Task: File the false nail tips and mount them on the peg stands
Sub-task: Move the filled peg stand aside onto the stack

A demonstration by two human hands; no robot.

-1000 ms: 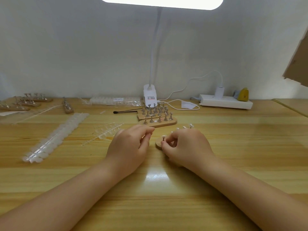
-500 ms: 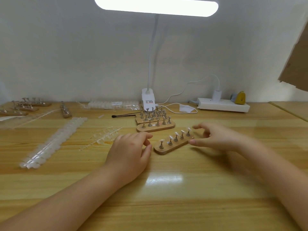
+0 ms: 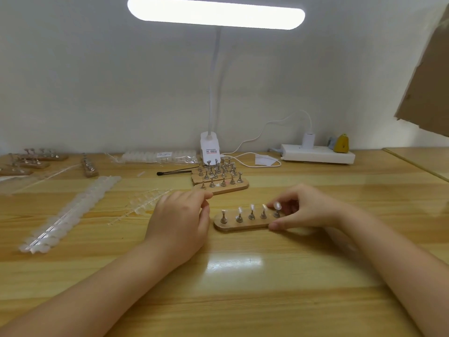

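A wooden peg stand [image 3: 243, 225] lies on the table in front of me, and each of its several metal pegs carries a pale false nail tip [image 3: 252, 207]. My right hand [image 3: 306, 210] pinches the stand's right end, thumb against the front edge and fingers curled behind the last peg. Just left of the stand, my left hand [image 3: 181, 222] rests on the table with relaxed fingers; I see nothing in it.
Behind the stand is a stack of empty peg stands [image 3: 220, 180], with a dark brush [image 3: 172, 171] and the lamp base [image 3: 210, 147] beyond it. Strips of nail tips [image 3: 73, 212] and a clear sprue [image 3: 143, 203] lie to the left. A power strip [image 3: 315, 154] sits back right.
My right hand left the stand's near end, swung out to the right and came back to pinch its right end. The stand has turned roughly level across my view. My left hand barely moved.
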